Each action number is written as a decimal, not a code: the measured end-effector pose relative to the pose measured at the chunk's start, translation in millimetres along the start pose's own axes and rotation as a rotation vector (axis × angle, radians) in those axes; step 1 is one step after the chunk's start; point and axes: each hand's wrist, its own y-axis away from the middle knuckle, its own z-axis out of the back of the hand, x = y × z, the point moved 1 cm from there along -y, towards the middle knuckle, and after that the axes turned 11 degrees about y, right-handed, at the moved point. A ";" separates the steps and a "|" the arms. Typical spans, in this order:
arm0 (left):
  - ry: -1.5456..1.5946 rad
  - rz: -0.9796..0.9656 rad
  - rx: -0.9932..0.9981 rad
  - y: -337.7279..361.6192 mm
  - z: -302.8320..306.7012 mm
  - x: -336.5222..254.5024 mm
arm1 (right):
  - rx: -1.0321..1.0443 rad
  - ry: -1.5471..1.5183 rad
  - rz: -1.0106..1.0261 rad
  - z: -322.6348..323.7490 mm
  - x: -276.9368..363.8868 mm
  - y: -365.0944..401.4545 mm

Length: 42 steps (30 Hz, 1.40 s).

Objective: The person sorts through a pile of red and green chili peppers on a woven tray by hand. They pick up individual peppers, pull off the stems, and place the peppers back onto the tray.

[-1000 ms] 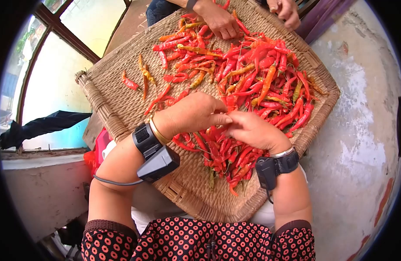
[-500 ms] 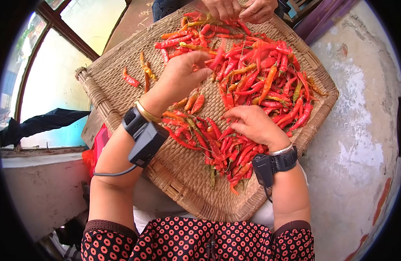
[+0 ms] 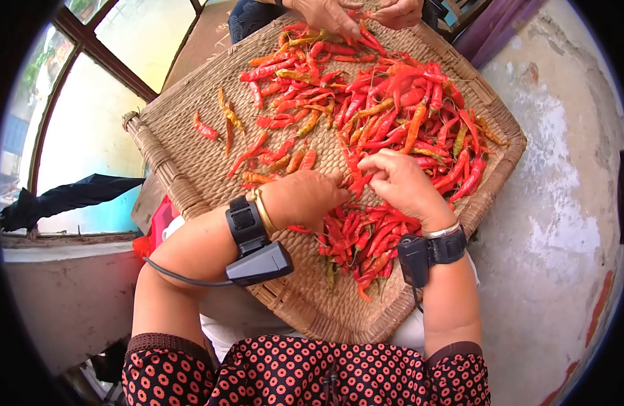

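My left hand [image 3: 305,198] is closed, its fingertips meeting a red chili pepper [image 3: 359,184] over the middle of the woven tray [image 3: 180,145]. From the other side my right hand [image 3: 406,186] pinches the same pepper between thumb and curled fingers. Just below both hands lies a smaller heap of red chilies [image 3: 373,240], partly covered by my left hand. Beyond my right hand spreads the larger heap of chilies [image 3: 400,111], mostly red with some orange and greenish ones.
At the tray's far edge another person's hands [image 3: 332,15] work over the chilies. A few loose chilies [image 3: 205,127] lie at the left. A window and a folded dark umbrella [image 3: 68,198] are on the left; a peeling wall [image 3: 549,203] stands on the right.
My left hand has come down from the upper chilies to meet my right hand. Several chilies now lie on the tray where it was. The other person's left-side hand has moved slightly.
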 end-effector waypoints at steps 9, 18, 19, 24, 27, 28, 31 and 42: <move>-0.037 -0.027 0.035 -11.3 -11.6 -28.8 | -0.145 -0.377 -0.228 10.1 1.8 -0.5; -0.110 -0.054 -0.138 -15.3 -32.3 -48.2 | -0.081 -0.417 -0.215 13.2 6.0 -4.0; -0.134 -0.033 -0.148 -17.1 -33.9 -49.2 | -0.077 -0.391 -0.217 13.2 6.1 -3.4; -0.225 -0.016 -0.211 -27.4 -23.9 -25.6 | -0.115 -0.365 -0.154 16.6 1.2 -0.7; -0.142 0.140 -0.240 -22.3 4.6 -8.9 | -0.182 -0.433 -0.175 21.8 4.6 0.7; -0.154 0.141 -0.241 -20.2 10.0 -5.1 | -0.202 -0.554 -0.265 22.7 5.7 2.1; 0.134 0.203 -0.369 -16.4 16.1 21.1 | -0.241 -0.588 -0.299 27.3 6.6 2.6; -0.007 0.009 -0.769 -9.6 50.8 14.4 | -0.143 -0.806 -0.347 24.8 10.5 0.1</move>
